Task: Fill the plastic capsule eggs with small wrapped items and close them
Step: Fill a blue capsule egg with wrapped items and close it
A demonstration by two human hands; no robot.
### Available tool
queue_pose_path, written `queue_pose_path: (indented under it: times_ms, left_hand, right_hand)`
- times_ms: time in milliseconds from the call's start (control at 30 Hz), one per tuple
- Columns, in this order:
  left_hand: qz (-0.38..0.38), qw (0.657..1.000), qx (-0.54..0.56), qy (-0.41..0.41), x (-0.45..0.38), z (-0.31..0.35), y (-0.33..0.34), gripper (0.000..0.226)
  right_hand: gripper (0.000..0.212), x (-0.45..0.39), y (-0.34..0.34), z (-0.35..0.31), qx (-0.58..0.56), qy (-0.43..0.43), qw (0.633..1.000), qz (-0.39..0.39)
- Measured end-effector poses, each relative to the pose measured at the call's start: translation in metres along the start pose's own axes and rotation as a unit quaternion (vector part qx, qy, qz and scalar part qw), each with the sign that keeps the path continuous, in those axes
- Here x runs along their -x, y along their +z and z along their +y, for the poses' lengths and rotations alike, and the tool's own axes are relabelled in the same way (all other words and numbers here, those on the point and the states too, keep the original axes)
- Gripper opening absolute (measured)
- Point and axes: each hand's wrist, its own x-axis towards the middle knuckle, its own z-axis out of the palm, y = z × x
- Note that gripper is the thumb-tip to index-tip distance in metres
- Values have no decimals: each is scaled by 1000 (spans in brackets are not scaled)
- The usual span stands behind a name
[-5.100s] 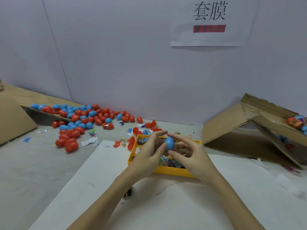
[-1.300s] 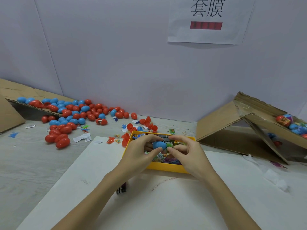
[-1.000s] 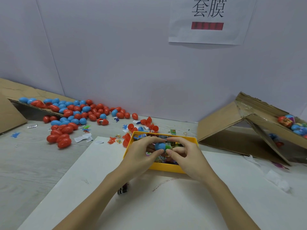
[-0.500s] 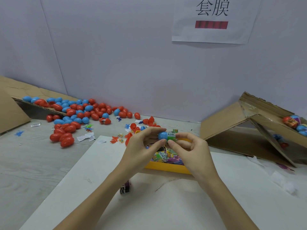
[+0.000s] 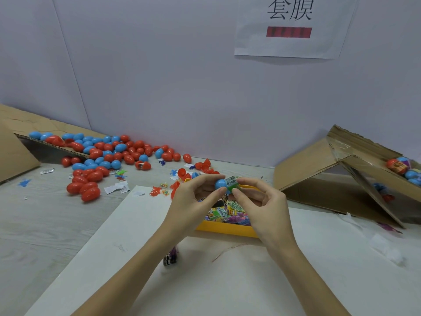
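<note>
My left hand (image 5: 193, 199) pinches a blue capsule egg half (image 5: 220, 184) between thumb and fingers, above the yellow tray (image 5: 225, 228). My right hand (image 5: 262, 201) holds a small green wrapped item (image 5: 232, 184) with a barcode label, pressed against the open side of the blue half. The tray holds several colourful wrapped packets (image 5: 224, 212). The egg's other half is not visible.
A pile of red and blue eggs (image 5: 102, 156) spreads over the table at the left, with loose red halves (image 5: 202, 167) behind the tray. A tilted cardboard box (image 5: 355, 179) at the right holds filled eggs (image 5: 401, 167). A white sheet (image 5: 227, 281) covers the near table.
Both hands have lifted the blue egg half out of the tray to just above its far rim. The green wrapped item now shows at the egg's right side.
</note>
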Motion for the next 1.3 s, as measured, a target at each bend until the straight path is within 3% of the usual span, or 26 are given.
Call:
queue_pose_path:
  times_ms: [633,867,1033,1300]
  left_hand:
    - [-11,1000,-4,24,0,-1,0,41]
    - [5,993,-83,81,2,-6,5,56]
    - [14,989,-110,93,2,-9,5,60]
    - [13,983,-129,128,3,-5,4,40]
  right_hand:
    - [25,3,1,-3,-18,22,1000,-13]
    - [24,3,2,-3,-63,88,994,-15]
    - [22,1,4,-7,-174,195,965,-19]
    - [22,1,3,-10,-188,198,962,-30]
